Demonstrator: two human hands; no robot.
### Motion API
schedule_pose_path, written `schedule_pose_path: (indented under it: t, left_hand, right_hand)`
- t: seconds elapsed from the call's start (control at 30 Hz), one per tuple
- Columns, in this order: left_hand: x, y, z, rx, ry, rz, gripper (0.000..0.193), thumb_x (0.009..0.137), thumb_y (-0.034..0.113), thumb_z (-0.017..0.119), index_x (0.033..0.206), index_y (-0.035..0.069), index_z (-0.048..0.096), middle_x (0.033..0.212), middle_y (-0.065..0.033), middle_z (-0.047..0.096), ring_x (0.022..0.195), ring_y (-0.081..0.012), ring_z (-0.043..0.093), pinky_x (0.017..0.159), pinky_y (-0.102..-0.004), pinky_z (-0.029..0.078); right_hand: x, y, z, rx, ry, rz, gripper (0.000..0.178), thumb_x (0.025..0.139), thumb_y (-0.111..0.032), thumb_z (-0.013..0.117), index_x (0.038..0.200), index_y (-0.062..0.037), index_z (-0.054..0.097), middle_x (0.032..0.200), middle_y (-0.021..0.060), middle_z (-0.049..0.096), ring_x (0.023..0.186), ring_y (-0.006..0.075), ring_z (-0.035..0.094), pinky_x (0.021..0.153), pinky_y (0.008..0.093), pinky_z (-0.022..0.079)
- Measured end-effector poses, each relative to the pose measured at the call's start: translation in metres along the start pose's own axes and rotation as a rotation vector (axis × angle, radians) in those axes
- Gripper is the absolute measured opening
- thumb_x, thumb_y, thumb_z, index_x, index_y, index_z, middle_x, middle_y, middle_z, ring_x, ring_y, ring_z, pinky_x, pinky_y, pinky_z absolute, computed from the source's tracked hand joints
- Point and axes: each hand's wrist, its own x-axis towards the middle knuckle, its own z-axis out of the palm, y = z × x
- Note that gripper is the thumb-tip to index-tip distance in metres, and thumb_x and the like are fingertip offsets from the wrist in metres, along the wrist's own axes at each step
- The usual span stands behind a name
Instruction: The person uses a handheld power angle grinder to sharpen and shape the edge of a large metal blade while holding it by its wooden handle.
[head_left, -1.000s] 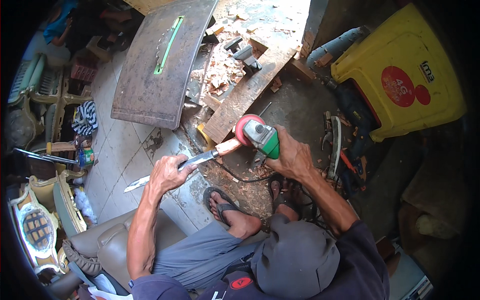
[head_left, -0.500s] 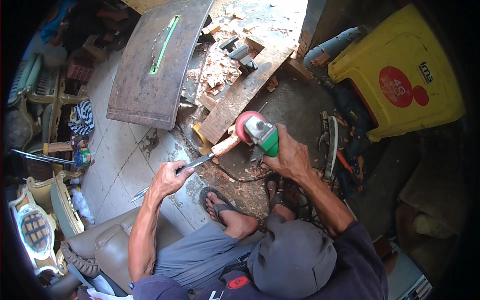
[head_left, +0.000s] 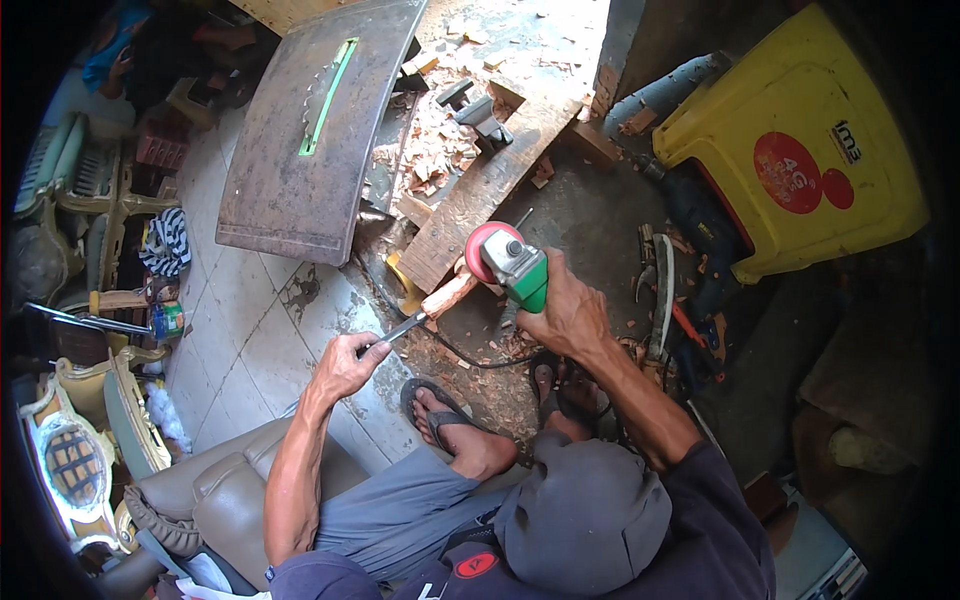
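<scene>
Blade (head_left: 407, 326) firm in left hand (head_left: 345, 369), its wooden handle (head_left: 450, 296) between hands, grinder (head_left: 517, 262) firm in right hand (head_left: 570, 310)

Left grip (head_left: 347, 366) and right grip (head_left: 570, 308) curled tight, forearms (head_left: 655, 405) forward

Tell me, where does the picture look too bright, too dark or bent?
Head view: glare bleaches the area beyond the wood chips; head view: the drill sinks into shadow, and the corners go black; head view: fisheye bending curves the yellow stool, while the grinder looks fairly clear.
</scene>
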Motion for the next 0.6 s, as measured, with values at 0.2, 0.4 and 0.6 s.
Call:
schedule_pose_path:
  t: [0.2,0.4,0.6]
  left_hand:
    - [0.001,-0.006,0.003,-0.029,-0.007,-0.006,0.045,0.1,0.041,0.066,0.1,-0.003,0.076,0.076,-0.0144,0.07,0.073,-0.0221,0.064,0.07,-0.0408,0.05]
    - [0.002,-0.015,0.008,-0.058,0.0,-0.011,0.045,0.101,0.04,0.064,0.099,-0.004,0.075,0.079,-0.0144,0.07,0.077,-0.0208,0.064,0.074,-0.0386,0.051]
    - [0.002,-0.013,0.007,-0.085,-0.023,-0.021,0.048,0.102,0.043,0.063,0.1,-0.004,0.075,0.082,-0.0147,0.072,0.08,-0.0217,0.066,0.077,-0.0392,0.052]
  right_hand:
    - [0.001,0.003,0.003,0.015,0.028,-0.009,0.077,0.077,-0.026,0.072,0.143,-0.005,0.038,0.114,0.0302,0.068,0.096,0.0524,0.069,0.084,0.0596,0.055]
    - [0.002,0.003,0.0,0.006,-0.012,0.006,0.077,0.077,-0.026,0.072,0.142,-0.0028,0.038,0.113,0.03,0.069,0.097,0.0521,0.069,0.084,0.0597,0.055]
    - [-0.001,0.005,-0.002,-0.002,-0.008,0.009,0.077,0.077,-0.027,0.073,0.141,-0.0025,0.038,0.113,0.0302,0.069,0.097,0.052,0.069,0.084,0.0596,0.054]
